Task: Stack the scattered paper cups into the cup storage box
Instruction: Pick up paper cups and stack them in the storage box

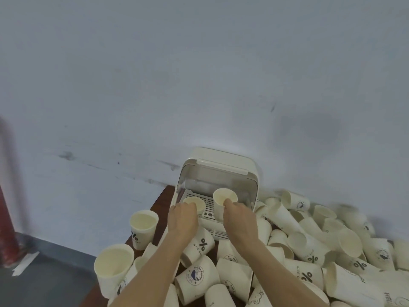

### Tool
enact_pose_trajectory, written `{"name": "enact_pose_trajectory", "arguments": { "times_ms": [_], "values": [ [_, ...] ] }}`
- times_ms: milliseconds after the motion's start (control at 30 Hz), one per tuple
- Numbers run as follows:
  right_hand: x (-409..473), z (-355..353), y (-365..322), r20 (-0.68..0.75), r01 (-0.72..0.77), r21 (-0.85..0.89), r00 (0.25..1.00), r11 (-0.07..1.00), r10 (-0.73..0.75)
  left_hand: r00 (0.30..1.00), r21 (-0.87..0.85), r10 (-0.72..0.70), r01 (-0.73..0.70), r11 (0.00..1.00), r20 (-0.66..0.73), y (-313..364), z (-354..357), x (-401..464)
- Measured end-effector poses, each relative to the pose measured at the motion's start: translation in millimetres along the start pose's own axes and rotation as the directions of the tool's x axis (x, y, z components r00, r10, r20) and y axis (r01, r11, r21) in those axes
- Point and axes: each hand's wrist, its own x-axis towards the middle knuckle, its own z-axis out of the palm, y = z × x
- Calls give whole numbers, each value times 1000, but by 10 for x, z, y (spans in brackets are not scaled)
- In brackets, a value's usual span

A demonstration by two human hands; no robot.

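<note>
Cup storage box (221, 171): cream plastic, lid raised, standing at the far edge of the table against the wall; slatted tray floor visible inside.
Cup in left hand (197, 203): upright, mouth up, at the box's front left, over the slatted tray.
Cup in right hand (222, 201): upright, mouth up, at the box's front opening, just beside the other cup.
Left hand (182, 218): forearm extended forward, back of hand up, fingers curled over the near rim of its cup.
Right hand (238, 216): forearm extended forward, fingers wrapped round the near side of its cup; the 2 hands lie near each other, apart.
Scattered paper cups (309, 247): many, mostly on their sides, heaped to the right of the box and in front of it; some printed with a "%" mark, some with a round badge.
Upright cups (143, 227): 2 stand at the table's left edge, mouths up.
Table (162, 200): dark brown top, left corner visible beside the box.
Wall (199, 74): pale, scuffed with dark marks.
Floor (44, 273): grey, left of the table.
Red post (6, 218): at the far left edge, blurred.
</note>
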Motion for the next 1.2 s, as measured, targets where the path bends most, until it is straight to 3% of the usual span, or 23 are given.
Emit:
{"name": "enact_pose_trajectory", "arguments": {
  "times_ms": [200, 367, 767, 1200],
  "values": [
    [-36, 210, -35, 173, -88, 96, 982, 991, 71, 1000, 0, 0, 0, 1000, 15, 2, 23, 32],
    [-39, 303, -18, 152, -92, 161, 986, 983, 67, 1000, -15, 12, -12, 1000, 5, 5, 58, 54],
    [-45, 329, -15, 151, -27, 117, 989, 993, 9, 999, -53, 14, -12, 999, 36, 12, 30, 62],
    [-209, -43, -95, 271, -61, 166, 963, 984, 14, 1000, -152, 9, -7, 988, 12, 145, -273, -206]
  ]
}}
